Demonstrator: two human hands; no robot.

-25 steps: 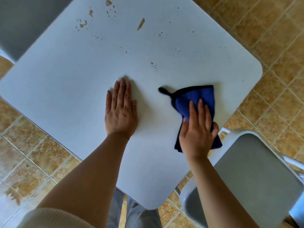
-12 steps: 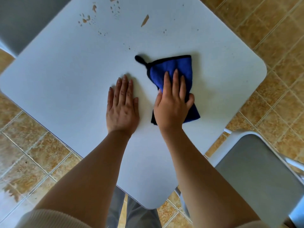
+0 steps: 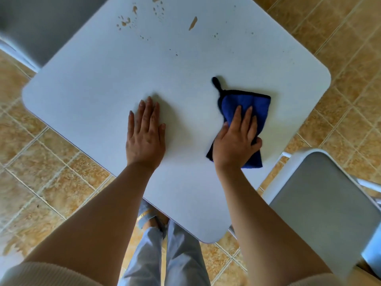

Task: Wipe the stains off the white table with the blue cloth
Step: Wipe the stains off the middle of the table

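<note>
The white table [image 3: 99, 83] is square with rounded corners. Brown stains [image 3: 192, 23] and small splatters [image 3: 125, 22] mark its far part. A blue cloth [image 3: 245, 104] with a black edge and a loop lies on the table's right side. My right hand [image 3: 237, 141] presses flat on the cloth's near half, thumb curled around its right edge. My left hand [image 3: 145, 135] rests flat on the bare table to the left of the cloth, fingers together, holding nothing.
A grey chair [image 3: 321, 203] with a white frame stands at the right, close to the table's near right edge. Another grey chair [image 3: 31, 27] is at the far left. Tan floor tiles surround the table. My legs show below the near corner.
My right hand slid the cloth from the right edge toward the middle and far side, then back right and nearer. The small stain near the middle is gone. My left hand stayed put.
</note>
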